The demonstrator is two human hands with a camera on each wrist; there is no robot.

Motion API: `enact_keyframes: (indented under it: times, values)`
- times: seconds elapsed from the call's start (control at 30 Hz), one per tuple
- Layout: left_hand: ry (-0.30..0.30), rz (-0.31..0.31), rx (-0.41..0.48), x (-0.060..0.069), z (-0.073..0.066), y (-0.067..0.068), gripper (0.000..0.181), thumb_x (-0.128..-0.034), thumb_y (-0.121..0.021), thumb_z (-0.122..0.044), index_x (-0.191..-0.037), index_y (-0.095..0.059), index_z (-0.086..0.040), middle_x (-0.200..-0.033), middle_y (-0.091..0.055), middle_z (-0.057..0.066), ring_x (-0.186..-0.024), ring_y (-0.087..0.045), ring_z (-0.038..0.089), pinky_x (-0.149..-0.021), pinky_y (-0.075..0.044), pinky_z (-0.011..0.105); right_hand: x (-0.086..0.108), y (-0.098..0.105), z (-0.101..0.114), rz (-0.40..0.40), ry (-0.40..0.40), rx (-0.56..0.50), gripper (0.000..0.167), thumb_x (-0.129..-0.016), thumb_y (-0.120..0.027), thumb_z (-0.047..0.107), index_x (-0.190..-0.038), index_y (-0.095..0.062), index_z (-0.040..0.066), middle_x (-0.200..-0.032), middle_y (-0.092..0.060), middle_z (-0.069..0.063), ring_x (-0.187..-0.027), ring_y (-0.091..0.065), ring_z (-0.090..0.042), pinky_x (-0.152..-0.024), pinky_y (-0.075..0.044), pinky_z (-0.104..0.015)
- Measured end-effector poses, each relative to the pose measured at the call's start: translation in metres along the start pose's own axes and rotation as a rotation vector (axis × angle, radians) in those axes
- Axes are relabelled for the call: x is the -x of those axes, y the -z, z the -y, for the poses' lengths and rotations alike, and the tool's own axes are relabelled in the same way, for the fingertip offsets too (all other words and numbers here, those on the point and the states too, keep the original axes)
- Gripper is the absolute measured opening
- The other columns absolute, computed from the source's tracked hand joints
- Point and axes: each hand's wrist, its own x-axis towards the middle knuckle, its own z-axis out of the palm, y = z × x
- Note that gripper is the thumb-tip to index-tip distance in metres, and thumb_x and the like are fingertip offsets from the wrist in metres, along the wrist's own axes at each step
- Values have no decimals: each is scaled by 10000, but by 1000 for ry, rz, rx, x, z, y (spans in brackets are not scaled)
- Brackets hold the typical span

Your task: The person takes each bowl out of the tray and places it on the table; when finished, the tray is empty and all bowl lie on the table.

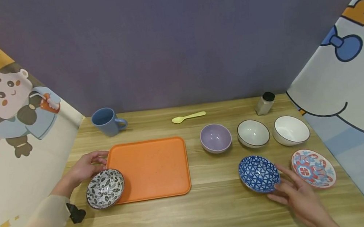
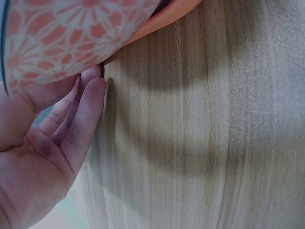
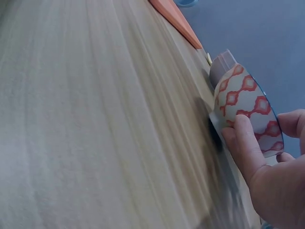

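On the left, a black-and-white leaf-patterned bowl [image 1: 105, 189] tilts over the near-left corner of the orange tray [image 1: 151, 169]. My left hand [image 1: 90, 166] holds this bowl at its far-left side; the rim hides part of the grip. From the left wrist, the bowl's outside [image 2: 71, 38] shows red and white flowers, with the fingers of the left hand [image 2: 52, 129] against its underside. Right of the tray, my right hand [image 1: 296, 194] grips a blue triangle-patterned bowl [image 1: 257, 174] by its right side. In the right wrist view, thumb and fingers pinch that bowl's red-patterned wall [image 3: 248, 98].
Behind the blue bowl stand a purple bowl [image 1: 215, 139] and two white bowls, one dark-rimmed [image 1: 253, 134] and one at right [image 1: 290, 130]. A patterned plate [image 1: 314, 169] lies beside my right hand. A blue mug [image 1: 107, 122], yellow spoon [image 1: 189, 117] and black-capped jar [image 1: 264, 104] line the back.
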Motion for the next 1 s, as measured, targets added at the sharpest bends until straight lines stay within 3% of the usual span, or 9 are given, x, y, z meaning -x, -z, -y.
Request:
enact_keyframes:
  times: [0.17,0.27,0.5,0.7,1.0]
  values:
    - [-1,-2,-2,0,0,2,605,-957,-641,23,-1512,-400,59,-1180,-629,269,-827,-632,143,-622,-526,286,1,0,-4,-16,14,-36,766,-1037,-537,38,-1663,-111,156,-1267,-588,136,-1116,-685,-127,-930,-573,-455]
    - [3,-4,-9,1,0,2,603,-958,-641,19,-1510,-401,60,-1179,-631,266,-821,-630,144,-620,-526,287,2,-1,-6,-22,18,-47,763,-1046,-537,59,-1664,-103,167,-1320,-511,101,-1130,-675,-113,-941,-567,-458]
    - [16,-9,-5,1,-2,-1,609,-948,-656,16,-1503,-412,62,-1178,-631,264,-855,-638,153,-652,-544,292,4,-1,-8,-34,32,-65,767,-1045,-572,88,-1662,-126,184,-1287,-554,136,-1123,-678,-112,-936,-570,-439]
    - [14,-12,-1,0,-1,-2,610,-935,-660,32,-1494,-422,69,-1161,-640,258,-867,-644,148,-673,-553,288,5,0,-9,-42,15,-57,764,-1048,-574,108,-1663,-127,190,-1366,-463,18,-1129,-672,-96,-949,-564,-441]
    - [6,-15,4,-1,1,-1,612,-925,-665,40,-1487,-424,78,-1137,-648,252,-833,-642,132,-650,-544,278,8,2,-7,-26,21,-48,832,-1015,-609,47,-1660,-92,143,-1326,-536,90,-1137,-658,-68,-953,-560,-414]
